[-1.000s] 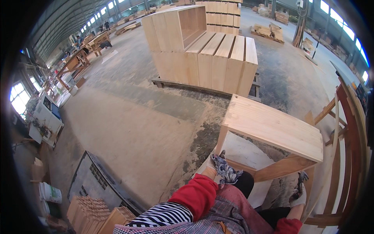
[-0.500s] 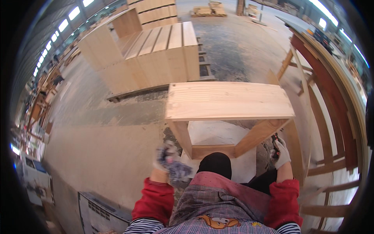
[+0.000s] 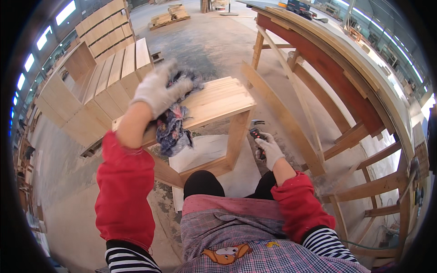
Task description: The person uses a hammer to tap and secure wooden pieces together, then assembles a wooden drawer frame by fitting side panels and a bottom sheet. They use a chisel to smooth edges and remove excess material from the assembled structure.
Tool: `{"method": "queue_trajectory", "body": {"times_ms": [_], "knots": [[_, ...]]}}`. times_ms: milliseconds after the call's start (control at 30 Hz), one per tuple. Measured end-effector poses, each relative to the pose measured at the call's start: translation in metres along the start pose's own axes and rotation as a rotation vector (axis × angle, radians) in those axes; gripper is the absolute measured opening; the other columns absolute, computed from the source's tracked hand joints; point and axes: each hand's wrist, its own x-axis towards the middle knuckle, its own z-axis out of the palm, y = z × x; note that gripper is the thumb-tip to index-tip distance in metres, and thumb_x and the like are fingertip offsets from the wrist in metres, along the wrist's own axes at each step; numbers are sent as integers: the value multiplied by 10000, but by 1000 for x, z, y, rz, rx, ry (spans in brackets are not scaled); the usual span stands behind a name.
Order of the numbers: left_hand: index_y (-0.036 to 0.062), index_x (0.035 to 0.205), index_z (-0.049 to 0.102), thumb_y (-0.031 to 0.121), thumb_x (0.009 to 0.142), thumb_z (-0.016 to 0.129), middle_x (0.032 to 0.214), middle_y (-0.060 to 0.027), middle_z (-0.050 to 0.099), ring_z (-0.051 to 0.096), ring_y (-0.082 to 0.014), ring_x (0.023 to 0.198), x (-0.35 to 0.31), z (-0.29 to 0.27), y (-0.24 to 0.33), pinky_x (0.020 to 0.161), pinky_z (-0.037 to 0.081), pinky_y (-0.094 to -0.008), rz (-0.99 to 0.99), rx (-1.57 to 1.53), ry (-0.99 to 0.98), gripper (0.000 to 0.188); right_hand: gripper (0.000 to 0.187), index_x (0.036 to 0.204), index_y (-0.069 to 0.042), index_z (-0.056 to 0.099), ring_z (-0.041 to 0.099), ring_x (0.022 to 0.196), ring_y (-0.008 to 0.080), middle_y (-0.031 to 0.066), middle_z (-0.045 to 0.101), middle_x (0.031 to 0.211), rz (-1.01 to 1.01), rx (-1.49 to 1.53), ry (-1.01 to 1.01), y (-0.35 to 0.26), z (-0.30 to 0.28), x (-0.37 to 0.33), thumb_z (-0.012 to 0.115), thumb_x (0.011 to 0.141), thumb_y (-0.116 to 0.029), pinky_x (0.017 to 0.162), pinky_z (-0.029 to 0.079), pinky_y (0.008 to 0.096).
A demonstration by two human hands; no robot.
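Observation:
My left hand point(image 3: 157, 91), in a white glove and slightly blurred, is closed on a crumpled dark patterned rag point(image 3: 174, 133). The rag lies across the top board of a pale wooden box frame point(image 3: 221, 102), and one end hangs over its near edge. The frame stands upright in front of my knees, with an opening through its middle. To the right of the frame, my gloved right hand point(image 3: 271, 151) grips a hammer point(image 3: 255, 133) by its black and red handle. The hammer's metal head points away from me, apart from the wood.
Stacked wooden drawer-like boxes point(image 3: 98, 91) stand on a pallet at the left. A long workbench point(image 3: 327, 45) with wooden legs runs along the right, a loose board point(image 3: 282, 113) leaning by it. White sheeting point(image 3: 200, 152) lies under the frame. More lumber point(image 3: 168, 18) sits far off.
My left hand has lifted the rag from beside my knee onto the frame's top board. My right hand still holds the hammer. The view has turned right, showing more of the workbench.

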Motion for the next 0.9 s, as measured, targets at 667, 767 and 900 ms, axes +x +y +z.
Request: {"method": "queue_trajectory", "body": {"times_ms": [667,767,900], "knots": [[16,1001,616,410,954,547,662,-47,547,504,-120,519,21,30,13,527,419,-289,-146,18,-369,402,420,1288,-57,492,543,686,54,39,561,925,-791,-500,-13,-212,20,-149,638,894,-72,604,449,191],[30,1116,619,532,935,483,1076,-240,648,595,-415,1044,23,24,21,893,461,-414,-214,88,-449,551,419,1281,-45,503,610,733,125,100,600,895,-1175,-1007,7,-210,25,-129,625,883,-88,682,507,276],[27,1093,619,540,932,486,1033,-232,660,604,-410,1020,23,25,16,881,465,-415,-227,66,-439,554,375,1215,-5,558,598,745,131,84,617,883,-793,-974,-69,-232,23,-123,638,860,-97,698,504,280]]}}
